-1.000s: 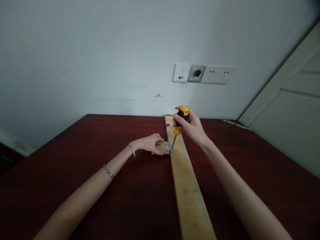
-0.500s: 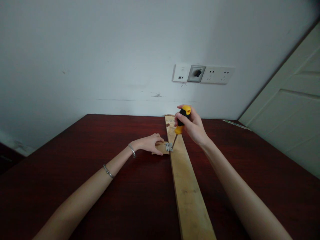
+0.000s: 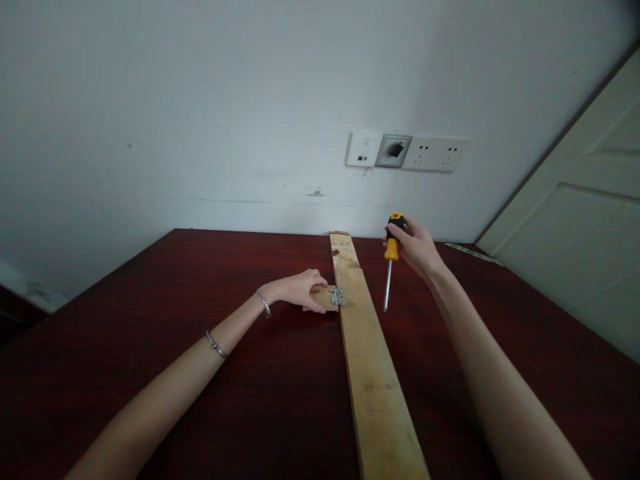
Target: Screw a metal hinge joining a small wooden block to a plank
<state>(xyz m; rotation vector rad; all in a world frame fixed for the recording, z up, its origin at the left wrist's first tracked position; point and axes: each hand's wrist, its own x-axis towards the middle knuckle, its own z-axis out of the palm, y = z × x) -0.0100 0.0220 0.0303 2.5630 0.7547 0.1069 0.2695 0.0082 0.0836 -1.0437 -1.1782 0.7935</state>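
My left hand (image 3: 299,291) grips a small wooden block (image 3: 325,301), thumb on its near side and fingers over the far side. A metal hinge (image 3: 338,297) spans from that block onto a long wooden plank (image 3: 373,373), which lies lengthwise away from me. The block butts against the plank's left edge. In my right hand (image 3: 416,245) is a screwdriver (image 3: 393,250) with a yellow and black handle. Its shaft points down, and the tip is to the right of the plank, apart from the hinge.
Everything rests on a dark red tabletop (image 3: 240,380) that meets a white wall (image 3: 250,120). Sockets and switches (image 3: 435,153) are set in the wall. A pale panelled door (image 3: 590,220) stands at the right. Near the table's far right edge lies a thin strip (image 3: 473,253).
My right hand has lifted the screwdriver off the hinge and moved it right, past the plank. My left hand stays on the block.
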